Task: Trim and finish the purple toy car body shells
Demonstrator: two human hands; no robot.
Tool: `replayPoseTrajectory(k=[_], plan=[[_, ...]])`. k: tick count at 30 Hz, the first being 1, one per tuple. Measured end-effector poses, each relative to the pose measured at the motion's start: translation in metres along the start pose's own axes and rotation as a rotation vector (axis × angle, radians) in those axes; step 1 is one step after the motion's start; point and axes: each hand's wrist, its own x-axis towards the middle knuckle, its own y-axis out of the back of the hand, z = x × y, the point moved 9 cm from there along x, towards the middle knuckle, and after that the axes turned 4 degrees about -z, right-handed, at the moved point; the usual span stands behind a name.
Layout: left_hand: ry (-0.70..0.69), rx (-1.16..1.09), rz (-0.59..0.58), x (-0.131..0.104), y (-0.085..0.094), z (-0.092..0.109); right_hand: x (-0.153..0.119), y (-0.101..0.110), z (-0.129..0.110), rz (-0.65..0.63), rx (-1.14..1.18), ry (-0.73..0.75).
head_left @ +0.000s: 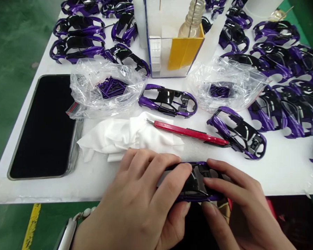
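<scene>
At the table's front edge both my hands grip one purple-and-black toy car body shell (195, 184). My left hand (148, 194) wraps over its left end, fingers on top and thumb below. The fingers of my right hand (234, 194) press on its right end, with the thumb under the near side. Just beyond lie a crumpled white cloth (127, 135) and a red craft knife (190, 133), its tip resting on the cloth. Two more shells, one behind the knife (169, 100) and one at its right end (240, 132), lie close by.
A black-screened phone (44, 125) lies at the left. Two clear plastic bags hold thin purple parts, one left (112, 86) and one right (220, 91). Behind them stands a clear box (161, 66) with a bottle (191, 21). Rows of shells (78, 48) fill both sides of the white table.
</scene>
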Motion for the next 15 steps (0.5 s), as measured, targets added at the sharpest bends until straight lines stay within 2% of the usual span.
replayPoseTrajectory(k=[8,13,15], plan=[[-0.108,0.133,0.029,-0.004,-0.002,0.006,-0.005,0.001,-0.002,-0.004,0.018,-0.013],[-0.13,0.18,0.04,-0.002,-0.002,0.009,-0.011,-0.001,0.001,0.147,0.027,-0.05],[-0.126,0.17,0.043,-0.001,-0.003,0.009,-0.012,-0.003,-0.001,0.151,0.016,-0.018]])
